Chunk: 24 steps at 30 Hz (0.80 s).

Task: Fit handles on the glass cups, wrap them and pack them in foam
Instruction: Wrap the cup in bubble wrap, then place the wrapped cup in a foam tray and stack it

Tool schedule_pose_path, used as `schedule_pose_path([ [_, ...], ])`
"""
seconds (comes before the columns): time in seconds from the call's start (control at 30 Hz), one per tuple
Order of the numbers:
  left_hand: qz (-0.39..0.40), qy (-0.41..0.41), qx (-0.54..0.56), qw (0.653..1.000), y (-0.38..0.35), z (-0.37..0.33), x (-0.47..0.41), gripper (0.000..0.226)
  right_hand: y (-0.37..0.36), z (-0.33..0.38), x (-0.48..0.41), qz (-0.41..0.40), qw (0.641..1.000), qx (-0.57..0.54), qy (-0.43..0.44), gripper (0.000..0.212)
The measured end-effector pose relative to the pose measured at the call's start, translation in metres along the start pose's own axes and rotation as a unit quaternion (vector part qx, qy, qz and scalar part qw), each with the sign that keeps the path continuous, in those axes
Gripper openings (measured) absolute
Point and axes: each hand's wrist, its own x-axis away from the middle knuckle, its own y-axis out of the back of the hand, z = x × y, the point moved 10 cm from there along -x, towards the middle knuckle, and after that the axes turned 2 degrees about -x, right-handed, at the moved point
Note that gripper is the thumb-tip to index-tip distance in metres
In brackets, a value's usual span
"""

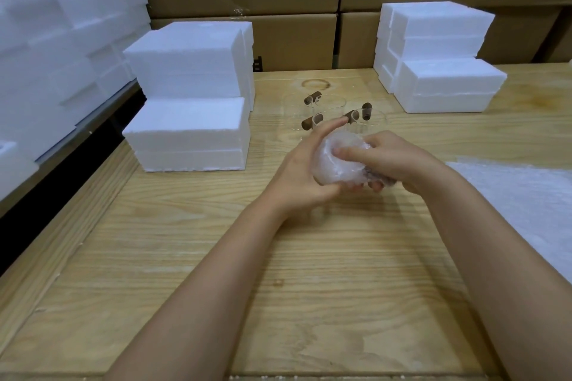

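Head view shows the left grip (297,173) and right grip (393,161) both closed round the wrapped glass cup (337,161), held just above the bench (309,272), where a loose tuck could unwind or the cup slip free.

Wrapped cup (339,161) in hand, bare cups behind

A cloudy bubble-wrap bundle, it is gripped between the left hand (305,170) and right hand (393,161). Just beyond stand clear glass cups (329,107) with brown handles (312,121), between stacks of white foam boxes (188,130); a bubble wrap sheet (526,195) lies flat at right.
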Motion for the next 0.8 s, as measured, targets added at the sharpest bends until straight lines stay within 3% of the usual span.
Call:
schedule_pose_path([
  [0.07,-0.013,0.025,0.02,0.999,0.005,0.005,0.001,0.074,-0.005,0.003,0.003,0.034,0.999,-0.005,0.016,0.044],
  [0.17,-0.043,0.084,0.034,0.995,0.016,0.019,0.003,0.054,-0.002,0.005,-0.001,-0.004,0.998,-0.044,0.036,0.059],
  [0.27,-0.078,0.144,0.066,0.984,0.03,0.036,0.007,0.047,0.01,0.002,-0.005,-0.064,0.986,-0.14,0.055,0.039],
  [0.33,-0.094,0.156,0.084,0.98,0.038,0.043,0.008,0.047,0.009,0.003,-0.005,-0.058,0.97,-0.218,0.087,0.02],
  [0.4,-0.097,0.155,0.085,0.979,0.043,0.045,0.008,0.043,0.004,0.004,-0.004,-0.057,0.966,-0.229,0.109,0.013],
  [0.57,-0.091,0.155,0.044,0.983,0.047,0.049,0.011,0.051,0.001,0.004,-0.006,-0.101,0.962,-0.223,0.124,0.01],
  [0.8,-0.052,0.163,-0.1,0.98,0.047,0.054,0.017,0.063,-0.015,0.002,-0.008,-0.142,0.957,-0.191,0.166,0.024],
])
